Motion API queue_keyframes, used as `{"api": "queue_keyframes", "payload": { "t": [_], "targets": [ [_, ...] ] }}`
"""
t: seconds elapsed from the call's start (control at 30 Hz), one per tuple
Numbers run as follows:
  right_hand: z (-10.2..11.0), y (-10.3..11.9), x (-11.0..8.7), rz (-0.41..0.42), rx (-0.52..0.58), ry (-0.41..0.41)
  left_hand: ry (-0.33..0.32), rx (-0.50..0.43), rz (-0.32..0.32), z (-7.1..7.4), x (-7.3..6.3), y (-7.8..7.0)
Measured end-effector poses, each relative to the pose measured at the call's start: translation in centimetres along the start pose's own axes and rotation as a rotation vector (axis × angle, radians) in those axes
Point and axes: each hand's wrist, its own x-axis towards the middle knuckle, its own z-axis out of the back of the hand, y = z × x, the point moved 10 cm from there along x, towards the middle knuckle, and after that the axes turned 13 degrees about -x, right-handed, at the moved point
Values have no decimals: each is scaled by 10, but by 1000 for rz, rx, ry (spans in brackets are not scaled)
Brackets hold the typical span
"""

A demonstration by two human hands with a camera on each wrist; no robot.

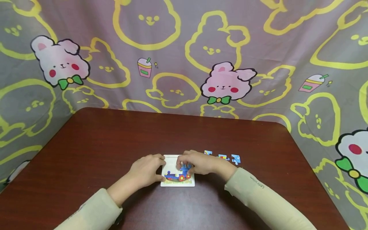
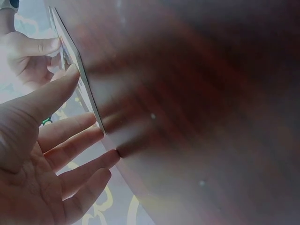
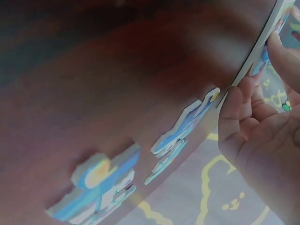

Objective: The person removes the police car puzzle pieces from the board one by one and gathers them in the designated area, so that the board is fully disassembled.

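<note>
A square white puzzle board (image 1: 177, 185) lies on the table, its lower part filled with joined pieces of a blue and red train (image 1: 172, 177). My left hand (image 1: 145, 170) rests at the board's left edge. In the left wrist view its thumb (image 2: 63, 84) touches the rim, with the other fingers fairly straight and spread along that side. Over the board's right half, my right hand (image 1: 198, 162) pinches a blue puzzle piece (image 1: 185, 168) between thumb and fingers. The right wrist view shows this blue piece partly hidden by the fingers (image 3: 234, 108).
Loose puzzle pieces (image 1: 236, 159) lie on the brown table (image 1: 115, 140) right of the board, partly behind my right hand. Close by in the right wrist view are loose pieces (image 3: 101, 180). A patterned curtain (image 1: 172, 64) hangs behind the table and along its sides.
</note>
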Motion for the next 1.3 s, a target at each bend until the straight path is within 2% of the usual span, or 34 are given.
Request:
{"api": "queue_keyframes", "payload": {
  "t": [0.13,0.5,0.8,0.93,1.3],
  "targets": [
    [2,0,-1,-6,40,-7,-1,0,-9,0,0,0],
    [2,-10,-1,-92,96,3,-6,-5,-5,-1,1,1],
    [11,-7,-4,-40,221,-48,-13,0,-8,0,0,0],
    [15,-7,-5,-31,244,-66,-9,-4,-6,0,0,0],
    [24,-14,-14,-61,224,-91,-12,-12,-12,1,1,1]
  ]
}}
